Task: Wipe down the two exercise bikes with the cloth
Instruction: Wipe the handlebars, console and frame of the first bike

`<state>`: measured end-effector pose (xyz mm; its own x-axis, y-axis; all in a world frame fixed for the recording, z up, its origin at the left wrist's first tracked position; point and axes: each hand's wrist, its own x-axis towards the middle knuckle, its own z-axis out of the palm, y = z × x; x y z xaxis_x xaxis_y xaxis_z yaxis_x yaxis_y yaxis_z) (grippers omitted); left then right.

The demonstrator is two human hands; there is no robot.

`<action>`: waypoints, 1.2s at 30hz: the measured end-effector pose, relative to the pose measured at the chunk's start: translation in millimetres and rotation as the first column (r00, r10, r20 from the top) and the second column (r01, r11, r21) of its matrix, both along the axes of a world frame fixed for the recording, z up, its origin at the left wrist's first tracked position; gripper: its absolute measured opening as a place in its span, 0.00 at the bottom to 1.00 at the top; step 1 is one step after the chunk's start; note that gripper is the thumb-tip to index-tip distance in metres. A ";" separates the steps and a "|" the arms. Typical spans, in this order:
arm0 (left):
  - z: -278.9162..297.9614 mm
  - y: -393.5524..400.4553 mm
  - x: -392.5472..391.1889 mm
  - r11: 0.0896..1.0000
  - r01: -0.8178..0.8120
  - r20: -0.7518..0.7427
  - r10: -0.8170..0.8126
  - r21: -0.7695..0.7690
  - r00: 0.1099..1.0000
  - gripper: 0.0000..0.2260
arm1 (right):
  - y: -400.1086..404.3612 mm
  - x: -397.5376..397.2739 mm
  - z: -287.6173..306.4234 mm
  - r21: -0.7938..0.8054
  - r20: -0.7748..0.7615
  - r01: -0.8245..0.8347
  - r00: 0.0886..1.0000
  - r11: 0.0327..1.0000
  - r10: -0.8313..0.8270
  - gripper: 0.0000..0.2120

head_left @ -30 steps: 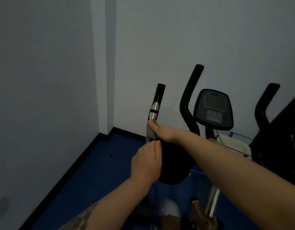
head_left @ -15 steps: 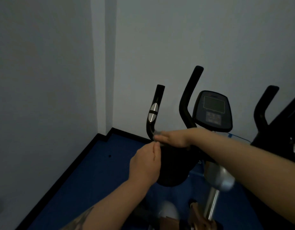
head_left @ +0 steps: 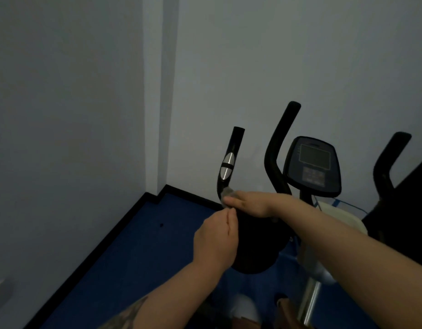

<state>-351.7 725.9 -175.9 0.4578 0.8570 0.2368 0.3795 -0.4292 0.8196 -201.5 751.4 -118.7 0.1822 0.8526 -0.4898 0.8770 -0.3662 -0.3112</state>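
Note:
The near exercise bike has two black upright handlebars [head_left: 280, 148] and a grey console [head_left: 312, 162]. Its left handlebar [head_left: 231, 157] carries a silver grip sensor. My right hand [head_left: 251, 204] reaches across and grips a small grey cloth [head_left: 227, 192] wrapped round the bend at the foot of that left handlebar. Just below, my left hand [head_left: 217, 238] has its fingertips pinched together at the cloth's lower edge. Of the second bike [head_left: 392, 157], only a black handle and dark frame show at the right edge.
White walls meet in a corner at left, with black skirting along the blue floor [head_left: 138, 245]. A black rounded housing [head_left: 252, 252] sits under my hands. A silver post [head_left: 311, 302] rises at lower right, and a pale rounded part [head_left: 343, 217] lies behind my right forearm.
My right hand slid the cloth down the left handlebar, from just under the silver sensor to the bend. My left hand stayed just below it.

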 end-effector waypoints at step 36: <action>0.1 1.4 -1.0 0.999 0.036 0.011 -0.036 0.003 0.999 0.17 | 0.4 10.1 5.7 -0.009 0.203 -0.146 0.968 0.989 0.145 0.32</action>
